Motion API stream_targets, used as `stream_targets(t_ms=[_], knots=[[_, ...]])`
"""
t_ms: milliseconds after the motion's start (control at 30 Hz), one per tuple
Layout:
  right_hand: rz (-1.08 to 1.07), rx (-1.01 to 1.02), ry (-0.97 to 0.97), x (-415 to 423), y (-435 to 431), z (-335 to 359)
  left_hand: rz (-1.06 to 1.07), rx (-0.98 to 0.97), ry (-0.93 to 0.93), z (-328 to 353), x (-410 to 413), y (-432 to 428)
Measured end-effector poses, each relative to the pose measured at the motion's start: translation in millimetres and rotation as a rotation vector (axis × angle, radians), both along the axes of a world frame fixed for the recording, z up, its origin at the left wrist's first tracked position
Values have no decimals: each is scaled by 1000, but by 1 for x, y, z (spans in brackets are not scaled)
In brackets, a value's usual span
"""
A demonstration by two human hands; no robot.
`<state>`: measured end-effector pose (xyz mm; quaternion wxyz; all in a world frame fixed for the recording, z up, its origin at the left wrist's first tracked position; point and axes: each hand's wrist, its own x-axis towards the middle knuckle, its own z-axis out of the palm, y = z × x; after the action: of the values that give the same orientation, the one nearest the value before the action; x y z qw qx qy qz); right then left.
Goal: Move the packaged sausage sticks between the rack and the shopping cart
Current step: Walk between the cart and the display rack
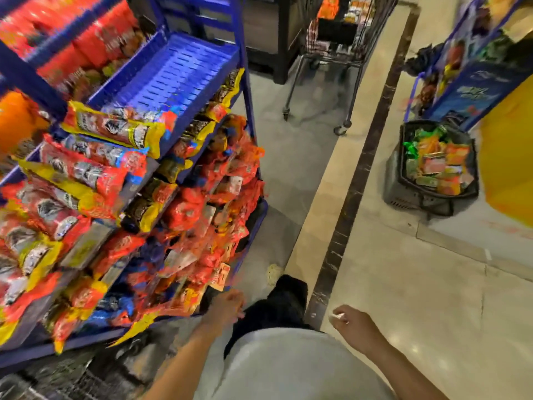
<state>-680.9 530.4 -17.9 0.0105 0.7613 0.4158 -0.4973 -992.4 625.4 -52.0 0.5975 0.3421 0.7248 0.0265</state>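
Note:
A blue rack (248, 90) fills the left side, its sloped shelves loaded with red, yellow and blue sausage stick packages (115, 128). Red net bags of sticks (219, 197) hang at its right end. The top right shelf tray (173, 70) is bare. A metal shopping cart (334, 39) with goods stands far back at the top centre. My left hand (226, 308) hangs low beside the rack's bottom corner, fingers loosely curled, holding nothing. My right hand (353, 324) is low on the right, fingers curled, with a small white thing at the fingertips. The view is motion-blurred.
A black basket (403, 194) full of green and orange packets sits on the floor at right. Behind it stands another blue display stand (473, 90) next to a yellow panel. A dark tile strip (354, 192) runs along the aisle floor. My dark trousers and shoe are below.

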Motion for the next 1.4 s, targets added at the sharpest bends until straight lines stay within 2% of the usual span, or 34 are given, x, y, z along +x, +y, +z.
stream_targets(t_ms=[100, 300, 433, 567, 767, 933, 1067, 1267, 1333, 1400], knots=[[56, -12, -49, 29, 58, 3, 13, -3, -6, -8, 24, 46], [-3, 100, -55, 87, 197, 31, 118, 178, -56, 5, 75, 175], [-12, 172, -1, 99, 273, 51, 329, 275, -168, 75, 100, 238], [12, 245, 83, 88, 354, 65, 492, 504, -207, 125, 110, 283], [228, 388, 196, 46, 480, 95, 736, 723, -204, 167, 135, 342], [525, 520, 264, 2, 570, 110, 895, 657, -48, 153, 149, 391], [726, 661, 264, -23, 612, 114, 961, 600, 50, 78, 140, 428], [876, 660, 211, -40, 647, 104, 1094, 554, 140, 117, 169, 455], [883, 684, 211, -46, 652, 103, 1124, 556, 127, 114, 168, 464], [852, 706, 212, -53, 654, 105, 1131, 540, 135, 143, 177, 467]])
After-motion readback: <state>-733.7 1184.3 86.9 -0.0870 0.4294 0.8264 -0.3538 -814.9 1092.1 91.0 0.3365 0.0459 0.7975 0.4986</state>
